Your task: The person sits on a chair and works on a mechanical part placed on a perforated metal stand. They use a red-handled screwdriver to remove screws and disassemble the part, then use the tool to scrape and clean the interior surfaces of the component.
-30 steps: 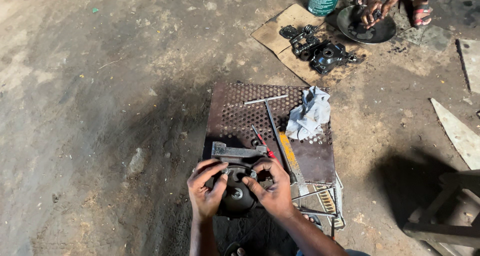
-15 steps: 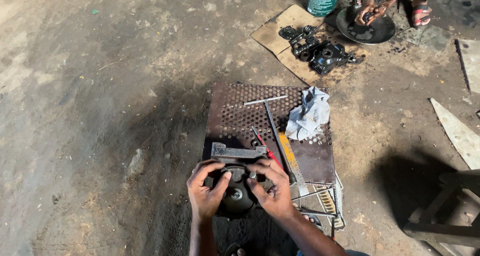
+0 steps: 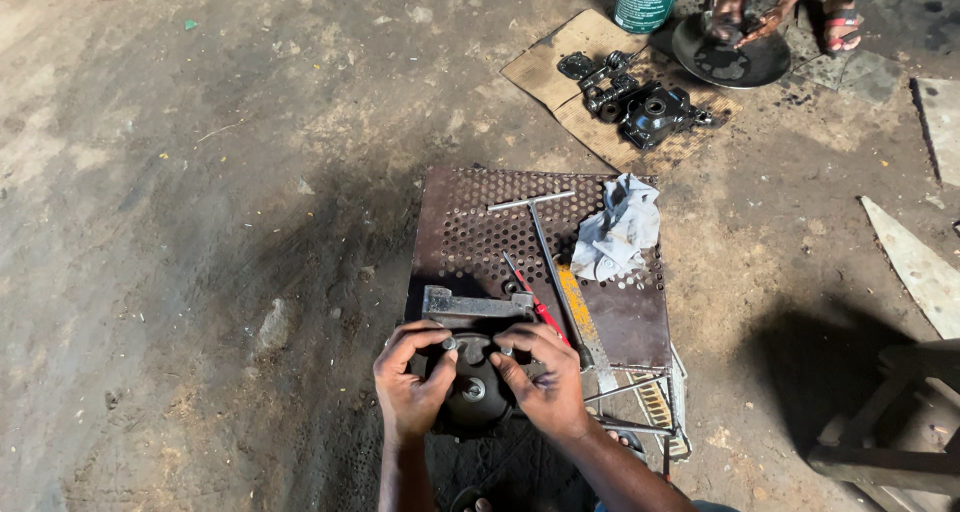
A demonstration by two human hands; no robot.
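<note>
1. The left hand (image 3: 412, 390) clasped the left rim of a round dark metal part (image 3: 474, 392), fingers curled over it.
2. The right hand (image 3: 541, 384) gripped its right side, fingertips pressed on the face.
3. The part sat at the near edge of a perforated metal plate (image 3: 470, 222), beside a T-handle wrench (image 3: 545, 252) and a crumpled rag (image 3: 618, 228).

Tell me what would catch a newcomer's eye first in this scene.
Low in the middle, the left hand and right hand grip a dark round metal part at the near edge of a rusty perforated plate. A crumpled grey rag lies on that plate, and dark engine parts sit on cardboard beyond.
</note>
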